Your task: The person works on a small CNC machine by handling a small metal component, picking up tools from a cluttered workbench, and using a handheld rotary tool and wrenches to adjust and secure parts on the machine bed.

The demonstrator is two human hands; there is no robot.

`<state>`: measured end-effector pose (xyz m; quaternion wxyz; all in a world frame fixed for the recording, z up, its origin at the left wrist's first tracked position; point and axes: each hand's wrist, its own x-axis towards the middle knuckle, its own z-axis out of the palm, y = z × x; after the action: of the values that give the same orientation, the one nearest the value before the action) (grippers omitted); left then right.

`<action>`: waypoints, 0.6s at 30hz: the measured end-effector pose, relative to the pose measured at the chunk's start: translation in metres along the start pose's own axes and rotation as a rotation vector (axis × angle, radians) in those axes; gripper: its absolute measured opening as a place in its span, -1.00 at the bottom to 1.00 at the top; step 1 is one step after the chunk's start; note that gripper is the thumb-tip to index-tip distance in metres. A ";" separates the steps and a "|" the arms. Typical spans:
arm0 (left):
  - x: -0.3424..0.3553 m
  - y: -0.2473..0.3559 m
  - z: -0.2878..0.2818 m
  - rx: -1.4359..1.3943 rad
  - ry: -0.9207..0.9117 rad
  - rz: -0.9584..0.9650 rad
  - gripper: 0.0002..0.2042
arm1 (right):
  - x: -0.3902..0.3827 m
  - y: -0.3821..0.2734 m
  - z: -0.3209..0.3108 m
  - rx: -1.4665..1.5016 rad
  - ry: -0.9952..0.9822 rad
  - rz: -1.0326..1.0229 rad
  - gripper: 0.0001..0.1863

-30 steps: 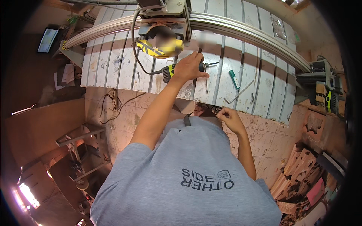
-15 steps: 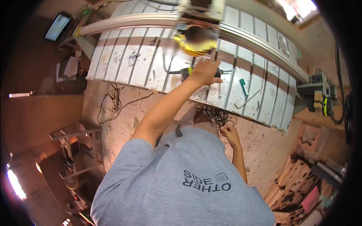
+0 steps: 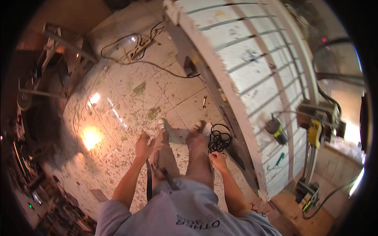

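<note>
My left hand (image 3: pixel 145 146) hangs over the floor beside my left leg; its fingers look curled, but blur hides whether anything is in them. Beside my right thigh, my right hand (image 3: pixel 217 161) is closed with the fingers bent in, and what they hold, if anything, is hidden. Just beyond it a coiled black cable (image 3: pixel 219 140) lies on the floor. To the right, a black and neon-yellow power tool (image 3: pixel 277 131) rests on the slotted white table (image 3: pixel 252 70), apart from both hands. A green marker-like object (image 3: pixel 280 159) lies nearer on that table.
A wrench (image 3: pixel 204 102) lies on the stained tile floor (image 3: pixel 118 114) ahead of my feet. Farther off is a power strip (image 3: pixel 138 48) with trailing cords. A metal stand (image 3: pixel 65 41) is at the far left. Machine parts with yellow pieces (image 3: pixel 315 129) stand along the table's right side.
My left hand has let go of the power tool and moved down beside my leg. My view has turned left, so the table is now on the right.
</note>
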<state>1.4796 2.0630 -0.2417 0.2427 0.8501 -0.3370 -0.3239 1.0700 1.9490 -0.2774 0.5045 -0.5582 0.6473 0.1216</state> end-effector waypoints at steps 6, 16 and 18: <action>-0.107 -0.092 0.036 0.110 -0.320 -0.360 -0.20 | 0.191 -0.057 0.039 -0.253 -0.006 -0.036 -0.62; -0.039 -0.106 0.111 0.422 -0.251 -0.545 0.05 | 0.567 0.060 0.119 -0.343 0.244 0.021 -0.42; -0.034 -0.110 0.113 0.479 -0.226 -0.579 0.04 | 0.607 0.084 0.130 -0.440 0.365 0.010 -0.44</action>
<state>1.4253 2.1378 -0.3735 -0.1026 0.9015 -0.1738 -0.3828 1.1467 1.7075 -0.8502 0.2457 -0.6638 0.6882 0.1593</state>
